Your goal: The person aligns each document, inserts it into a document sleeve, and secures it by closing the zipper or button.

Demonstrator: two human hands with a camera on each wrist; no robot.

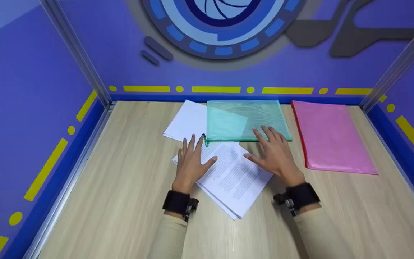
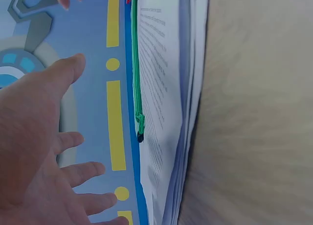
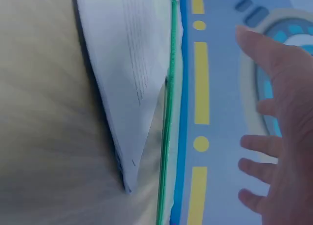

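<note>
Head view: both hands, left hand and right hand, lie flat, fingers spread, over the printed stack; gathering looks underway, then sliding into the green pouch.

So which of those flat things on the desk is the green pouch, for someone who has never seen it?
Start at the wooden table and look to its far edge, under the yellow-dashed wall. The green mesh pouch lies there in the middle, between loose white sheets and a pink pouch. It alone is see-through green.
</note>
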